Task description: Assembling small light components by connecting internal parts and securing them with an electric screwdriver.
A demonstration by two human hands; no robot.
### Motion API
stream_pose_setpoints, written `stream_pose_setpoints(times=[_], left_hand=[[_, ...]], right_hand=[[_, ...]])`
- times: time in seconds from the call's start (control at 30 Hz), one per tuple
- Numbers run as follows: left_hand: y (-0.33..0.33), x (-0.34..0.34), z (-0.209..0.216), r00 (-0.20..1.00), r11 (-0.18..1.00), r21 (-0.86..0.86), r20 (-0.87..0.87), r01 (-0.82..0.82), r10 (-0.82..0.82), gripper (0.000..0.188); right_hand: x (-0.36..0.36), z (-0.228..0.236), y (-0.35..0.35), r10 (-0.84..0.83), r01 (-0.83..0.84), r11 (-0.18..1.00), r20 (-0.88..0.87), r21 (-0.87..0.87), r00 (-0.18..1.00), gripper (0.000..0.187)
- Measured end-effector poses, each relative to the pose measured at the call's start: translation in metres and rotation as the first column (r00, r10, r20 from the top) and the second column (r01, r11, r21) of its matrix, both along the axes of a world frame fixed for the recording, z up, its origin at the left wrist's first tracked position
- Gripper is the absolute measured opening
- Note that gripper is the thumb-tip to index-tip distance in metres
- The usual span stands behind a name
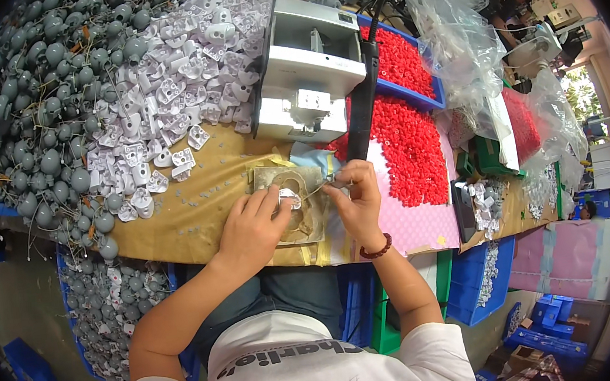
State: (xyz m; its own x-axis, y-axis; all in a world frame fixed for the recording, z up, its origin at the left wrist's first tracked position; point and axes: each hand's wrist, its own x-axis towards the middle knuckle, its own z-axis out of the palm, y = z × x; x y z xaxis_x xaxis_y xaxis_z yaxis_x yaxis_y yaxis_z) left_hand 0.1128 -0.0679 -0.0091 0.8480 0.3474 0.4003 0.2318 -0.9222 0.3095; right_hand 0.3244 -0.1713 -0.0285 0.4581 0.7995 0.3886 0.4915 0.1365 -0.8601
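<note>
A flat, brownish fixture plate [315, 232] with a rounded recess lies on the table in front of me, with yellow tape around it. In its recess sits a small white plastic part [288, 195]. My left hand [253, 227] rests over the plate's left side, its fingers closed on that white part. To the right, my right hand [357, 198] pinches a thin pale wire [312, 191] between thumb and forefinger. The wire runs toward the white part; its tip is too small to make out.
A white and grey machine [307, 71] stands just beyond the plate. White plastic parts [161, 94] and grey round pieces with wires [38, 129] are heaped at left. Small red parts [413, 153] cover the right side, some in a blue tray [414, 97]. Clear bags [453, 41] hang beyond.
</note>
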Motion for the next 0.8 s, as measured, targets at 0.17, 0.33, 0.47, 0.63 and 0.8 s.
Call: stream_pose_setpoints(times=[0.17, 0.33, 0.47, 0.63, 0.8], left_hand=[[0.001, -0.001, 0.001, 1.000, 1.000, -0.013, -0.026, -0.002, 0.001, 0.035], [0.007, -0.002, 0.000, 0.999, 0.999, 0.010, -0.009, 0.044, -0.044, 0.031], [0.011, -0.003, 0.003, 0.998, 0.998, -0.020, 0.000, 0.060, -0.060, 0.029], [0.013, 0.001, 0.005, 0.998, 0.996, -0.083, 0.056, 0.022, -0.017, 0.028], [0.006, 0.023, 0.012, 0.988, 0.962, -0.231, 0.005, -0.148, 0.153, 0.031]], right_hand=[[0.011, 0.007, 0.007, 0.307, -0.425, 0.899, -0.849, 0.109, 0.431, 0.038], [0.012, 0.029, 0.021, 0.247, -0.588, 0.798, -0.817, -0.134, 0.522, 0.037], [0.002, 0.047, 0.034, 0.316, -0.467, 0.736, -0.362, -0.489, 0.877, 0.038], [-0.005, 0.055, 0.043, 0.397, -0.282, 0.804, 0.121, -0.523, 0.910, 0.039], [-0.008, 0.052, 0.040, 0.355, -0.241, 0.824, 0.136, -0.512, 0.925, 0.043]])
